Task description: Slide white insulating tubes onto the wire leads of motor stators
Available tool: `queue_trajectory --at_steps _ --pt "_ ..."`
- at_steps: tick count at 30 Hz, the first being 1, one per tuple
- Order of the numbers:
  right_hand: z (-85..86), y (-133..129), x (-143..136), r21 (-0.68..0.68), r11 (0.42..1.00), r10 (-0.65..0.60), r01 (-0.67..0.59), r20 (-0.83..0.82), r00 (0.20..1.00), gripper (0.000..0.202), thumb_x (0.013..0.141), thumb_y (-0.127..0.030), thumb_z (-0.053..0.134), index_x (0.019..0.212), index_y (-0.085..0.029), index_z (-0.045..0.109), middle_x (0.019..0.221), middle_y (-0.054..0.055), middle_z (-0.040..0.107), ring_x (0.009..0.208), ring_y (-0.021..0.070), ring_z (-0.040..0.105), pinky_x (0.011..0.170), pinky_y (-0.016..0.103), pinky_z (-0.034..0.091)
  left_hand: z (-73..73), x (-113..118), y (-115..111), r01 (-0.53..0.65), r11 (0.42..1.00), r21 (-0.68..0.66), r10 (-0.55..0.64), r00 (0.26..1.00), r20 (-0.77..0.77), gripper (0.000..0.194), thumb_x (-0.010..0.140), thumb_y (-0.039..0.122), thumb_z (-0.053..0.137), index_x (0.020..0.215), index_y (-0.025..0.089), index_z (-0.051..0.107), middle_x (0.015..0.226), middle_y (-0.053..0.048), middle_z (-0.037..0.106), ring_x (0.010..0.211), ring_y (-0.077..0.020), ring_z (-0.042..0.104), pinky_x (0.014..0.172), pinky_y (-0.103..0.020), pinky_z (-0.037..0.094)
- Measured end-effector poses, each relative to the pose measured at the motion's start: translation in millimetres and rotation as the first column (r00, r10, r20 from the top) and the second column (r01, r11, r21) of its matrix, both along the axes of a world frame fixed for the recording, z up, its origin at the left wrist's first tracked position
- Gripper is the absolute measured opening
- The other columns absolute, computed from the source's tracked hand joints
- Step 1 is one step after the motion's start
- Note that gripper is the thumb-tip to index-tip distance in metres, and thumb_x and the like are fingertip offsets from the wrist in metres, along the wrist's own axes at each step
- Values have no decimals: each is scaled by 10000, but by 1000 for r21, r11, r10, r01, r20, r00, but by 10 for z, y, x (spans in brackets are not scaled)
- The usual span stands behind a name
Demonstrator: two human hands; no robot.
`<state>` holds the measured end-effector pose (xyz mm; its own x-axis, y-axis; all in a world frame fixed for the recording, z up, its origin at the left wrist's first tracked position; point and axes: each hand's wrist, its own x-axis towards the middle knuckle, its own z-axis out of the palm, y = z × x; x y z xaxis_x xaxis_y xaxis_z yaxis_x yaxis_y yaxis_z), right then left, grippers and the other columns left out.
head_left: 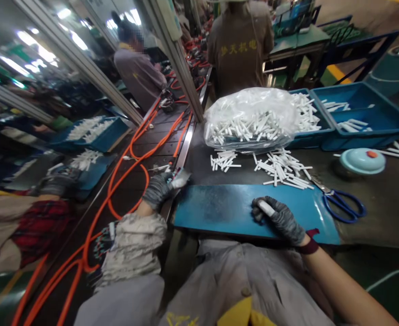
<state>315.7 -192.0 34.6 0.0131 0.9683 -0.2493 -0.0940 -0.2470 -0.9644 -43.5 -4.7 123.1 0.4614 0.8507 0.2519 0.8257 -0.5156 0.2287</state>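
Note:
My left hand [159, 188], in a grey knit glove with white wrapping on the thumb, reaches over the edge of the dark conveyor beside the orange cables [144, 170]. Its fingers are closed at a small item, too blurred to name. Above the blue mat [216, 206] is my right hand [281, 219], gloved the same way, its fingers curled and its white-wrapped thumb laid across them. Whatever it may hold is hidden. Blue-handled scissors [343, 206] lie at the mat's right end. Behind the mat are loose white tubes [282, 170].
A clear plastic bag [250, 117] of white tubes leans on a blue bin [321, 117]. Another blue bin [376, 111] holds a few tubes. A light-blue lidded container [362, 161] sits at right. A metal post [182, 63] rises beside the conveyor. Co-workers are ahead and across it.

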Motion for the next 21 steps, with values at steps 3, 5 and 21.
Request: queue_trajectory --at_steps 3,5,21 --pt "25 -28 -128 148 989 -56 22 231 971 356 961 -557 636 1045 -226 737 906 64 777 784 204 715 764 372 598 -106 344 -393 91 957 -275 -60 991 119 365 888 510 747 1093 211 783 1055 -49 805 1001 -274 746 903 -395 613" --pt "57 -29 -254 379 923 -109 -60 409 906 275 967 -467 656 1127 -259 736 1056 72 779 969 234 731 918 417 600 -135 624 -629 123 906 -405 -64 986 156 373 916 520 700 1130 224 775 995 -51 808 923 -264 761 846 -385 627" --pt "170 378 -855 512 691 -9 -510 713 702 383 923 -439 745 1258 -254 727 1096 82 776 1112 273 687 1106 484 474 70 864 387 280 933 -226 -354 824 -441 237 824 203 725 1039 232 819 1057 -60 799 1072 -267 713 1208 -537 376"
